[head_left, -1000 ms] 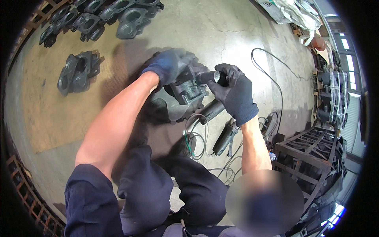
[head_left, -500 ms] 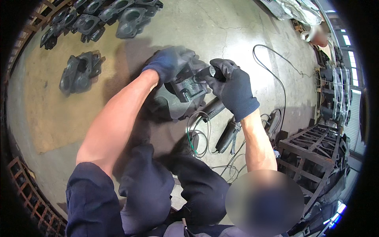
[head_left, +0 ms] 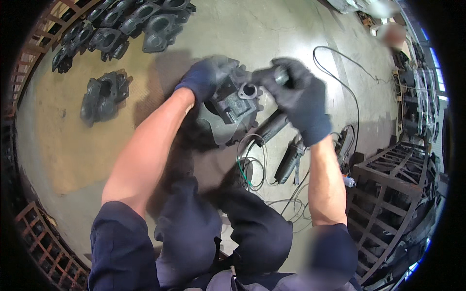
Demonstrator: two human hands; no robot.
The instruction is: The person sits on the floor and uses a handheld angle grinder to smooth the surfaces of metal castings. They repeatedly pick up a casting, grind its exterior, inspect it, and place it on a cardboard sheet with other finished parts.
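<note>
A dark grey metal casting point(head_left: 238, 112), with a square recess and a round flanged opening, stands before me between my arms. My left hand point(head_left: 209, 75), in a dark glove, grips its far left edge with the fingers closed over it. My right hand point(head_left: 298, 92), also gloved and blurred by motion, is closed around a small dark cylindrical piece with a pale, shiny round end point(head_left: 281, 75). That piece is apart from the casting, just right of the flanged opening; the glove hides most of it, so I cannot tell its exact kind.
Corded power tools point(head_left: 290, 162) lie on the floor under my right forearm, among loops of cable point(head_left: 257, 179). Several similar castings point(head_left: 109, 41) stand at the far left, and another casting point(head_left: 104, 96) sits nearer on brown sheeting. A metal crate point(head_left: 388, 179) is at the right.
My right hand has drawn the cylindrical piece away to the right from the casting, uncovering its round flanged opening. My left hand keeps its hold on the casting.
</note>
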